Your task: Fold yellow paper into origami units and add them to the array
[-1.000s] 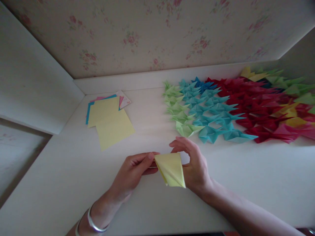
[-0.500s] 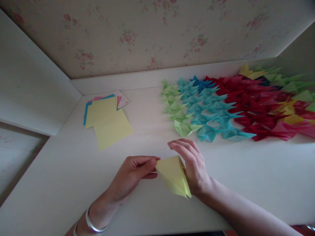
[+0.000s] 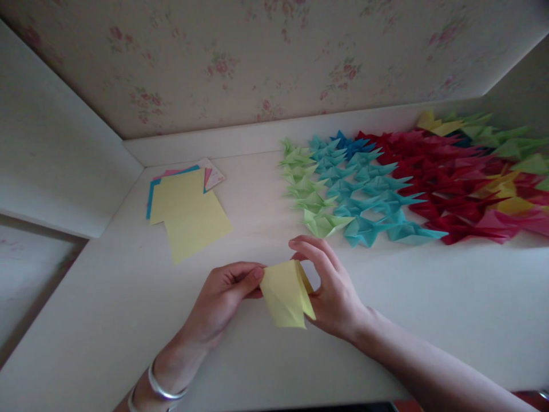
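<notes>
My left hand [image 3: 234,294] pinches the left corner of a folded yellow origami paper [image 3: 283,294] between thumb and fingers, above the white table. The paper is folded into a small layered square, and its layers part along the right side. My right hand [image 3: 330,286] is at that right side, fingers curved and apart, with a gap between the index finger and the paper. Its thumb is partly hidden behind the paper's right edge, so I cannot tell whether it presses on it.
Yellow paper sheets [image 3: 197,226] lie over a blue sheet [image 3: 148,200] and pink ones at the left. Rows of folded green [image 3: 323,222], turquoise [image 3: 414,232] and red paper cranes [image 3: 463,232] fill the back right. A flowered wall [image 3: 257,63] stands behind the white table [image 3: 107,320].
The folded paper has shifted slightly left and up, and its lower part has swung from a pointed shape to a squarer one. Both hands moved a little left with it.
</notes>
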### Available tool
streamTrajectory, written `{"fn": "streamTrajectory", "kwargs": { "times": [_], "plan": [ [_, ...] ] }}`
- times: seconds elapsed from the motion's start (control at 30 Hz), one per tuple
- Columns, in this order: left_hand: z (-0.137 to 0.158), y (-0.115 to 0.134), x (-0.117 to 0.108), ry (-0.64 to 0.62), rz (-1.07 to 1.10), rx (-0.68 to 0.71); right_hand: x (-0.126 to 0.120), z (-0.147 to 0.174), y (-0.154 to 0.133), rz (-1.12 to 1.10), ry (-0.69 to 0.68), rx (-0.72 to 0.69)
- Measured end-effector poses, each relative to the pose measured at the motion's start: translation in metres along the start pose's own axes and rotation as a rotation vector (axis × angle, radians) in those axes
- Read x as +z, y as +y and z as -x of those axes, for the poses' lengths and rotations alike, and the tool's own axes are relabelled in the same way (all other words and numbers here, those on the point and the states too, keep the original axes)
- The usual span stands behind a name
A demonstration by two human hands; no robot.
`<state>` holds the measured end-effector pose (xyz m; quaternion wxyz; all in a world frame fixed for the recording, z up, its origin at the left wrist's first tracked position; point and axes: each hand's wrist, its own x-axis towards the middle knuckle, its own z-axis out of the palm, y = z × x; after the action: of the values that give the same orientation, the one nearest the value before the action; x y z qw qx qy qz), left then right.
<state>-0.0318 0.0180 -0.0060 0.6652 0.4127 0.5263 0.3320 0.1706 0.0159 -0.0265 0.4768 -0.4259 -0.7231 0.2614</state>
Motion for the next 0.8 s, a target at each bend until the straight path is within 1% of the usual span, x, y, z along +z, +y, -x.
{"fn": "streamTrajectory", "kwargs": {
  "times": [0.13,0.2,0.23,0.3,0.4,0.57,0.67,0.8],
  "plan": [
    [-0.001,-0.003,-0.004,0.133,-0.223,0.163,-0.004,-0.005,-0.001,-0.395,-0.134,0.417],
    [-0.001,-0.004,-0.004,0.145,-0.321,0.216,-0.006,-0.009,-0.001,-0.522,-0.152,0.560],
    [-0.001,-0.004,-0.004,0.144,-0.358,0.234,-0.006,-0.010,-0.002,-0.538,-0.159,0.594],
    [0.000,-0.003,-0.003,0.152,-0.425,0.264,-0.004,-0.012,-0.003,-0.478,-0.189,0.609],
    [0.000,-0.003,0.001,0.196,-0.479,0.286,0.001,-0.012,-0.004,-0.330,-0.235,0.565],
    [0.000,-0.008,0.008,0.238,-0.509,0.285,0.004,-0.009,-0.004,-0.240,-0.207,0.496],
    [0.000,-0.009,0.011,0.234,-0.558,0.278,0.004,-0.008,-0.005,-0.287,-0.213,0.529],
    [0.003,-0.008,0.011,0.233,-0.584,0.274,0.005,-0.008,-0.007,-0.379,-0.292,0.616]
  ]
}}
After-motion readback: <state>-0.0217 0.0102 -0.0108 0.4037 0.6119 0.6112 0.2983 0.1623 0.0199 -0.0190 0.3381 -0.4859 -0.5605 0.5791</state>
